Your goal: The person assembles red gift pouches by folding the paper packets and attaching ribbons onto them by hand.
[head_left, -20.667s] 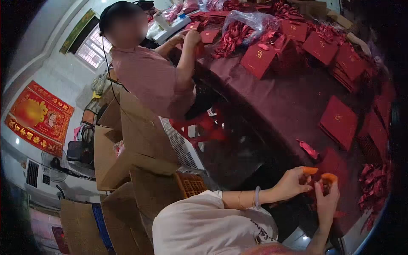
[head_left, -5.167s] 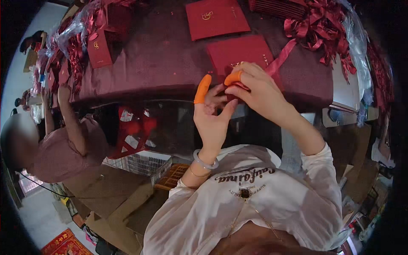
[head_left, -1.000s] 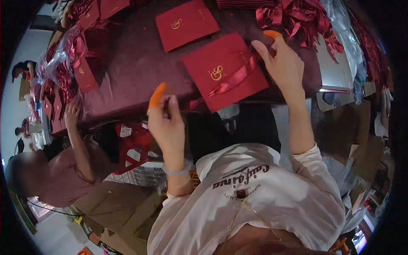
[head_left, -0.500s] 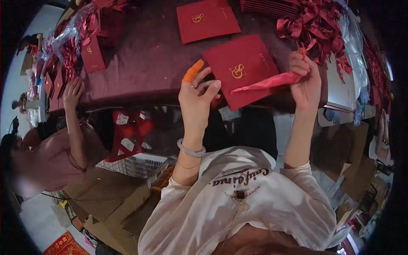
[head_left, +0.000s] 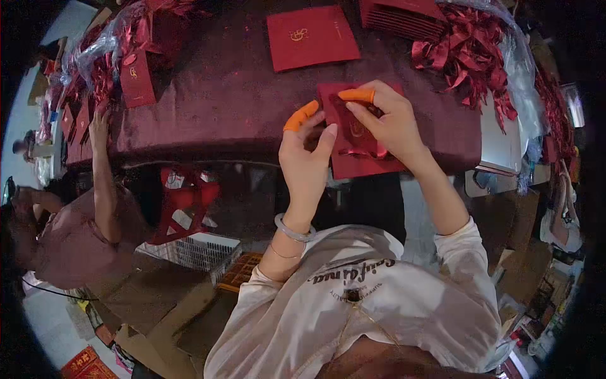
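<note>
A flat red folder (head_left: 363, 166) with a partly covered gold emblem lies at the table's near edge, under both hands. My left hand (head_left: 306, 142), an orange cover on one finger, has its thumb over the folder's left edge and closes on it. Above the folder's upper left part, my right hand (head_left: 394, 123), also with an orange finger cover, brings thumb and index finger close in a pinch. What lies between them is hidden. A shiny red ribbon (head_left: 363, 153) crosses the folder's lower part and disappears beneath my right hand.
Another red folder (head_left: 312, 39) lies farther back. A stack of red folders (head_left: 404, 18) and a heap of red ribbons (head_left: 464, 60) occupy the back right. At left, a co-worker's hand (head_left: 100, 129) touches hanging red items. A white basket (head_left: 189, 252) stands below.
My right hand has moved left and down from the right side over the folder. The ribbon, stretched out before, now lies across the folder. The folder appears turned straighter, with my left hand at its edge.
</note>
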